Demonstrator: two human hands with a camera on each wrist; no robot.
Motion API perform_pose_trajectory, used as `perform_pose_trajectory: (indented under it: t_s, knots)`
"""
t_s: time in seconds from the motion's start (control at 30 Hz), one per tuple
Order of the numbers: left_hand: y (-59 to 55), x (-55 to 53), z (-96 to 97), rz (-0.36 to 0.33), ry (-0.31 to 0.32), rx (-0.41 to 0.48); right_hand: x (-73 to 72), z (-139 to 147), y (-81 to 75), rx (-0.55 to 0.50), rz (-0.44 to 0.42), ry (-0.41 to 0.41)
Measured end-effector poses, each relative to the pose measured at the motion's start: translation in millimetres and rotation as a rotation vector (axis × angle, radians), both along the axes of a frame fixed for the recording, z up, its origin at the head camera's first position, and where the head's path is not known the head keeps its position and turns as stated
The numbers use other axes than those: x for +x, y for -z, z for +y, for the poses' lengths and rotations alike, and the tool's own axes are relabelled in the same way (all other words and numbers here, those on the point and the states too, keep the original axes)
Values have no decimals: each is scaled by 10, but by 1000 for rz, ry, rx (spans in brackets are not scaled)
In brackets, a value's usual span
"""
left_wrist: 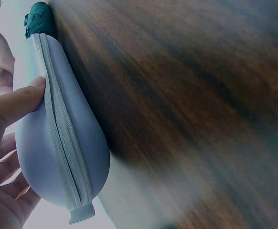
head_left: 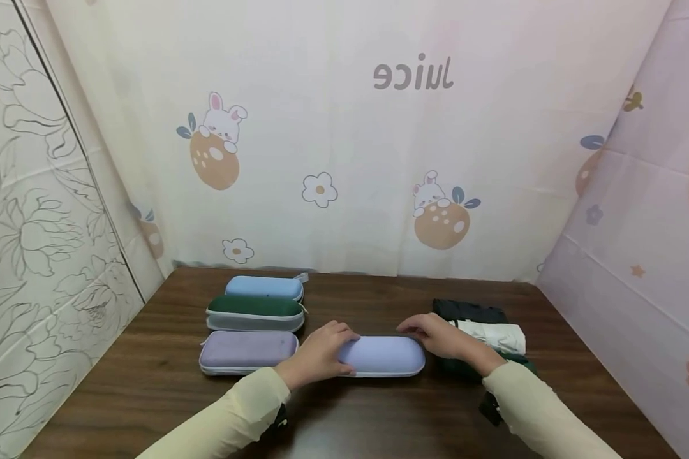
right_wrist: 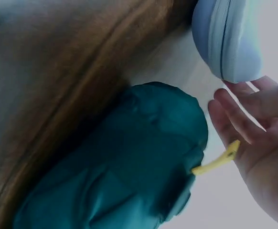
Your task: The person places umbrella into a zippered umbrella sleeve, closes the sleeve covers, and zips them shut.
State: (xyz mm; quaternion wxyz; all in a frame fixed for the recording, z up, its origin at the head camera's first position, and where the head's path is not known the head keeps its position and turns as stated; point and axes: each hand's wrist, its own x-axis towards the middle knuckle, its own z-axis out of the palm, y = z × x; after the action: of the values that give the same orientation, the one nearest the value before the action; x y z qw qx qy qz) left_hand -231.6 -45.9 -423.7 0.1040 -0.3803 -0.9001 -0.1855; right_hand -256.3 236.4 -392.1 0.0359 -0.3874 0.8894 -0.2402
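Observation:
A lavender zip case (head_left: pixel 382 356) lies lengthwise on the table in front of the person. My left hand (head_left: pixel 319 357) grips its left end, the thumb (left_wrist: pixel 31 93) on the zipper side and the other fingers behind. The case's zipper (left_wrist: pixel 62 129) is closed along the side in the left wrist view. Close by the other end of the case, my right hand (head_left: pixel 439 336) holds nothing, its fingers loosely bent. Below that hand lies a folded dark green umbrella (right_wrist: pixel 144 148) with a yellow tab (right_wrist: pixel 218 160), partly hidden by the wrist in the head view.
To the left sit a purple zip case (head_left: pixel 247 349), a green-and-grey case (head_left: pixel 255 306) and a light blue case (head_left: pixel 264 286) in a row. On the right, a white folded umbrella (head_left: pixel 496 336) and a black one (head_left: pixel 469 311) lie behind the green one. A printed curtain (head_left: pixel 344 127) stands behind.

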Motion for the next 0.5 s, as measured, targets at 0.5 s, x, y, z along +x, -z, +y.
perform_pose_trajectory:
  t_s: [0.5]
  knots:
    - [18,-13,4,-5,-8,-22,-313,-23,25,144,-177,-85]
